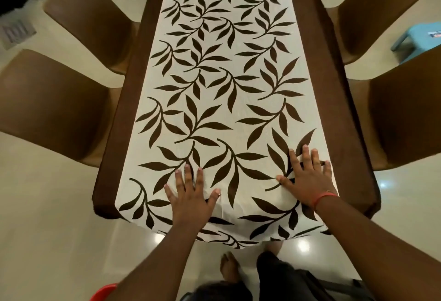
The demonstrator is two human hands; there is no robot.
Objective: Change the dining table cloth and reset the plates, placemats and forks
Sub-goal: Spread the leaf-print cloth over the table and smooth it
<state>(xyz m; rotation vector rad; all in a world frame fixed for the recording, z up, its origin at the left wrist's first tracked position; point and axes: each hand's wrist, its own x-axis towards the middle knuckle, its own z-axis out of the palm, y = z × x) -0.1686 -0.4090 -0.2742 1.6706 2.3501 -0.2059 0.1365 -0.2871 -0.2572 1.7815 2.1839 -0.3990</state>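
Now the cream cloth printed with dark brown leaves [214, 90] is spread along the brown-draped counter [133, 100], pressed flat near its near edge by the left hand [189, 201] and right hand [307, 179], fingers [200, 177] splayed apart.

- A long dining table [343, 133] runs away down the middle, its brown edges showing.
- Four brown chairs flank the table: two on its left [55, 107] [90, 14], two on its right [405, 109] [381, 5].
- Glossy cream floor tiles [47, 229] around the table reflect ceiling lights.
- A light blue stool [420, 38] stands beyond the table's right-hand chairs.
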